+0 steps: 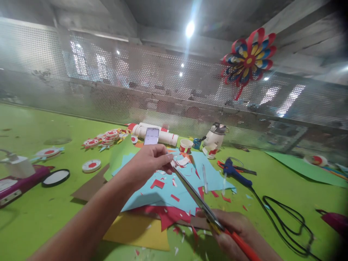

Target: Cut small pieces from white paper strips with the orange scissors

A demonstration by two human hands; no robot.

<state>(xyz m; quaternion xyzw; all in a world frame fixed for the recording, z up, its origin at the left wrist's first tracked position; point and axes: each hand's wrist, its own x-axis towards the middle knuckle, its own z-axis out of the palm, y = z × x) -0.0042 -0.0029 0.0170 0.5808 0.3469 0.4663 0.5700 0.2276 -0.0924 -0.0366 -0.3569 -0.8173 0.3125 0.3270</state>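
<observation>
My left hand (149, 161) is over the paper pile, thumb and fingers pinched on a small white paper piece (173, 164). In my right hand (236, 228), at the lower right, is a pair of scissors (191, 190) with an orange-red handle. Their long metal blades point up and left, the tips at the paper piece. Beneath both hands lie light blue paper sheets (146, 197), with red paper (175, 216) and yellow paper (138, 232) nearer me. Red and white scraps (158, 183) are scattered over the sheets.
A blue glue gun (236, 174) with a looped black cable (285, 214) lies at right. Behind the pile stand a phone (151, 136), a paper cup (186, 145) and a white jar (216, 136). Leftward are round paper pieces (91, 165), a black-rimmed disc (56, 178) and a power strip (21, 183).
</observation>
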